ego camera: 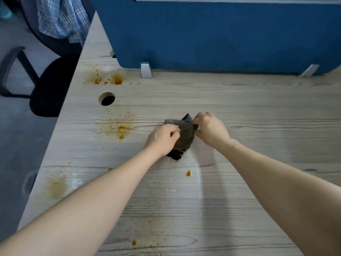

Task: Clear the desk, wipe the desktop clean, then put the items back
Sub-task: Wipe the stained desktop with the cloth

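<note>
Cloth (184,135), dark and crumpled, is above the desk (239,108), pinched by the left hand (162,138) and right hand (210,129). Orange stains (114,126) lie to its left.

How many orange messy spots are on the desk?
6: one by the blue divider, one right of the round hole, a faint smear at the left edge, a blob below the cloth, a dot at the bottom, a speck by the left forearm. Arms may hide more.
</note>
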Demonstrator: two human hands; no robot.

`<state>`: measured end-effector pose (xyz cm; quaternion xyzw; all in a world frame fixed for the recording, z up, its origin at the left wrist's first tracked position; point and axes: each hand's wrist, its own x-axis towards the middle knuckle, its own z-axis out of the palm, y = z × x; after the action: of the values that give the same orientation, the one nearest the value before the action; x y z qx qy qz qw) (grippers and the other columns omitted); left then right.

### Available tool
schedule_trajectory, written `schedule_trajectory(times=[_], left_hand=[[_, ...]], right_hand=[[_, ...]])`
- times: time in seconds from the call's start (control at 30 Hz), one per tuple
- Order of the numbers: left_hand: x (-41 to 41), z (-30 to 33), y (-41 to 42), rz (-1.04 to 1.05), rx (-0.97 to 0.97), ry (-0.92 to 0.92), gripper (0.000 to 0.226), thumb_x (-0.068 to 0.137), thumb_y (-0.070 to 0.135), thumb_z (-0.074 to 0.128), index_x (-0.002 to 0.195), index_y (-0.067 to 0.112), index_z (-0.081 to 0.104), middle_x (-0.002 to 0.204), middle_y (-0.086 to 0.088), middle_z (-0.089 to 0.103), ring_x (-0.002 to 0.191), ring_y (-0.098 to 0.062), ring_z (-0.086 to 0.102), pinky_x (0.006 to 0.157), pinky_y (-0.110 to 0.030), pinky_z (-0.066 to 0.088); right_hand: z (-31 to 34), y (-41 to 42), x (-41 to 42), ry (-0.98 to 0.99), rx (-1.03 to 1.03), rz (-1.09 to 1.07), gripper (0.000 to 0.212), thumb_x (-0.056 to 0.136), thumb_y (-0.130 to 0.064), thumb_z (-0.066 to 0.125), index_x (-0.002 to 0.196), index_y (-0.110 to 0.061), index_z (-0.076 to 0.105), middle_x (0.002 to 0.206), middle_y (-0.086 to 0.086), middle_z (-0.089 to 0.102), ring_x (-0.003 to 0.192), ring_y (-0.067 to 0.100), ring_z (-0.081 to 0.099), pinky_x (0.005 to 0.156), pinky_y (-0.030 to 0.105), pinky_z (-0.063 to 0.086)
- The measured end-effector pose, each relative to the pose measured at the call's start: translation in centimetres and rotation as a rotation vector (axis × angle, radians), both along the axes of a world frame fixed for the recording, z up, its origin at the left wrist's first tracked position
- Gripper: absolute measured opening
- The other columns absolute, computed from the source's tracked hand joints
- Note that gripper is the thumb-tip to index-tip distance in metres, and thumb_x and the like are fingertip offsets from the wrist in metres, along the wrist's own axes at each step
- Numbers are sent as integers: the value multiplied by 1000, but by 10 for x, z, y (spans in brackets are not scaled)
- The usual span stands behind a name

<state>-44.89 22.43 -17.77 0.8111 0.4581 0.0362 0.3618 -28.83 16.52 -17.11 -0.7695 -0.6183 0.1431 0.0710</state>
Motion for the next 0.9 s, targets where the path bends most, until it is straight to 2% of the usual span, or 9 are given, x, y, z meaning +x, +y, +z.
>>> schedule_trajectory(times=[0.13, 0.23, 0.3, 0.4, 0.47, 0.57, 0.7, 0.83, 0.9], left_hand=[[-5, 25, 8, 131, 118, -10, 45, 86, 13, 61, 129, 22, 51, 136, 2, 46, 120, -19, 49, 92, -30, 42], [-1, 42, 15, 14, 82, 13, 58, 79, 12, 68, 133, 24, 47, 139, 0, 43, 125, -23, 44, 100, -36, 41], [3, 52, 13, -23, 67, 49, 52, 77, 18, 72, 125, 25, 54, 128, -1, 52, 117, -25, 50, 97, -39, 43], [10, 64, -4, 77, 54, 43, 22, 80, 26, 73, 98, 25, 60, 102, 3, 62, 97, -20, 57, 83, -33, 46], [17, 73, -17, 95, 60, 14, 10, 84, 25, 69, 88, 23, 60, 92, 3, 62, 93, -21, 58, 80, -32, 46], [33, 90, -30, 97, 37, -73, 8, 87, 19, 63, 94, 14, 61, 91, -3, 61, 92, -25, 57, 79, -31, 43], [49, 122, -41, 93, -4, -159, 8, 89, 18, 59, 96, 14, 57, 88, -3, 57, 84, -20, 50, 73, -29, 39], [55, 135, -49, 138, 5, -133, 11, 91, 21, 55, 101, 16, 55, 95, -5, 59, 91, -25, 55, 84, -37, 47], [55, 135, -51, 165, -7, -123, 11, 92, 24, 54, 99, 17, 53, 94, -5, 59, 92, -25, 54, 85, -38, 47]], right_hand=[[31, 2, -2, 32, 87, 168, 14, 83, -13, 62, 93, -5, 69, 107, 6, 62, 98, 26, 48, 74, 37, 46], [53, -3, -3, 50, 155, 247, 15, 84, -12, 63, 96, -6, 70, 107, 4, 63, 96, 26, 50, 74, 41, 48], [66, -12, 2, 58, 200, 242, 14, 84, -13, 63, 96, -9, 70, 107, 3, 64, 96, 26, 52, 74, 41, 49], [82, -32, 17, 47, 239, 139, 14, 87, -15, 61, 97, -9, 69, 106, 2, 63, 99, 24, 53, 76, 39, 48], [90, -49, 30, 15, 226, 36, 16, 88, -20, 59, 97, -8, 67, 104, 4, 60, 100, 25, 51, 75, 35, 45], [103, -72, 51, -49, 150, -55, 20, 87, -28, 57, 93, -10, 64, 103, 5, 54, 101, 25, 48, 74, 33, 41], [121, -90, 60, 50, 55, -196, 19, 87, -27, 57, 83, -10, 51, 100, 12, 53, 93, 32, 52, 67, 31, 38], [134, -98, 58, 147, -32, -310, 27, 91, -27, 53, 104, -5, 46, 108, 20, 58, 96, 36, 55, 71, 34, 42], [141, -95, 57, 214, -99, -385, 30, 91, -27, 54, 108, -2, 51, 106, 19, 58, 90, 34, 55, 67, 29, 41]])
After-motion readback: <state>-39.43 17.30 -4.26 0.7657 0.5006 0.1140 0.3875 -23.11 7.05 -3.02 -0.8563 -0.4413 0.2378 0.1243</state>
